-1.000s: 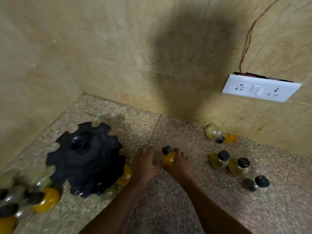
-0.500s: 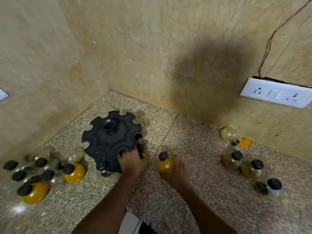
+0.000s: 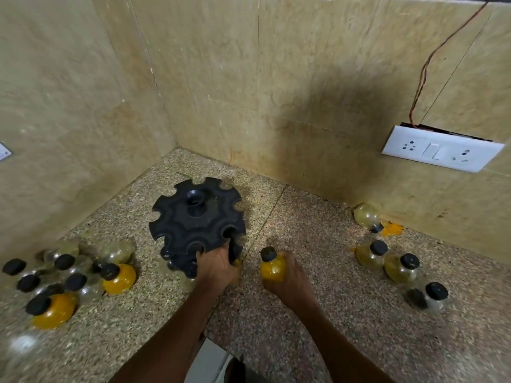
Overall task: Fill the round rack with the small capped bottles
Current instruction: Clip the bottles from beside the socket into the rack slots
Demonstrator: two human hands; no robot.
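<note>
Black round plastic rack, notched rim, on speckled stone floor near the corner; near edge gripped by left hand, its fingers partly hidden. Orange-filled small bottle with black cap beside it, right hand fingers curled round. Blurred capped bottles left; more bottles right.

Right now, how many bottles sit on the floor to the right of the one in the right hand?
4. One lies tipped by the wall, two stand together, one nearest the camera. A dark blur beside it may be another.
</note>
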